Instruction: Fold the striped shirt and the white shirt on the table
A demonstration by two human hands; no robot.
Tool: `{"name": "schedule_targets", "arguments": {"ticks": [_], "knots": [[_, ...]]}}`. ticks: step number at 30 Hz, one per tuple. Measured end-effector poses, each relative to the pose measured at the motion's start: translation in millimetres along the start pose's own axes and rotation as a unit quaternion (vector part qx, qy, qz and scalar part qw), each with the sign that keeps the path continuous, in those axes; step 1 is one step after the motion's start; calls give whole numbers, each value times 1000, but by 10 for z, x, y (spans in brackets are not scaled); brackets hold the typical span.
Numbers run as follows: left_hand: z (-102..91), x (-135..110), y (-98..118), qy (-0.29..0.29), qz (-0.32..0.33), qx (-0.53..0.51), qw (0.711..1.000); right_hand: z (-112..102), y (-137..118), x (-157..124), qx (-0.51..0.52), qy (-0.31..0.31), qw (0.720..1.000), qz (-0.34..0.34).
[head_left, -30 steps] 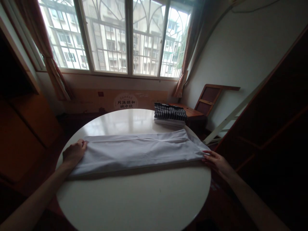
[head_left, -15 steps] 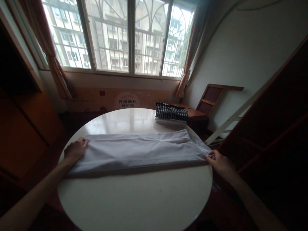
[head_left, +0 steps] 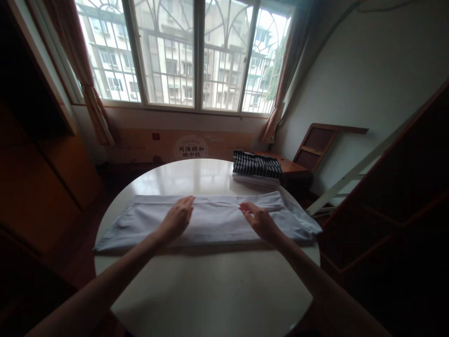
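Observation:
A long strip of folded white cloth [head_left: 210, 224], looking like a garment, lies across the round white table [head_left: 210, 285]. My left hand [head_left: 177, 217] is over its middle-left part, palm down with fingers stretched out. Right of centre, my right hand [head_left: 258, 219] reaches over the cloth, its fingers a little apart near a crease. Neither hand visibly grips the fabric, and whether they press on it I cannot tell. The cloth's right end is crumpled and narrows to a point at the table's edge.
Behind the cloth, a folded black-and-white striped garment [head_left: 257, 164] sits on folded white cloth [head_left: 256, 179]. A wooden chair [head_left: 312, 145] and a pale ladder [head_left: 343, 187] are beyond the table's right side. The window [head_left: 171, 56] is at the back.
Both hands have let go of the cloth's ends and moved inward over its middle. The cloth stays spread out in nearly the same place, while the view has shifted slightly.

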State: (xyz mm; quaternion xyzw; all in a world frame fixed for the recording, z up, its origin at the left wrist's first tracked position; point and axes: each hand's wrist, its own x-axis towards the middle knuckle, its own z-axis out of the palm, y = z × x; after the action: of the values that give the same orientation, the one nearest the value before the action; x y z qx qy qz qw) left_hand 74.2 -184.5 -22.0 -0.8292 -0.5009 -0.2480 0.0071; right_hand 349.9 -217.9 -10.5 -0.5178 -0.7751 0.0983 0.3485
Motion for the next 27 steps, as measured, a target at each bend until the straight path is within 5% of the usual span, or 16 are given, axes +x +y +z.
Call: {"name": "schedule_targets", "arguments": {"ticks": [3,7,11,17,27], "knots": [[311,50,454,-50,66,-28,996,396,-168,178,42,-40,997,-52],[564,21,488,-125,43,4,991,764,-100,243,-1,-93,991,-93],[560,-42,243,-119,10,34,992,837,45,192,-81,-128,980,-130],[390,-71,-106,-119,-50,55,990,665,165,162,-130,-141,974,-123],[59,-309,-1072,-127,-196,149,961,352,575,9,-189,-138,972,-27]]}}
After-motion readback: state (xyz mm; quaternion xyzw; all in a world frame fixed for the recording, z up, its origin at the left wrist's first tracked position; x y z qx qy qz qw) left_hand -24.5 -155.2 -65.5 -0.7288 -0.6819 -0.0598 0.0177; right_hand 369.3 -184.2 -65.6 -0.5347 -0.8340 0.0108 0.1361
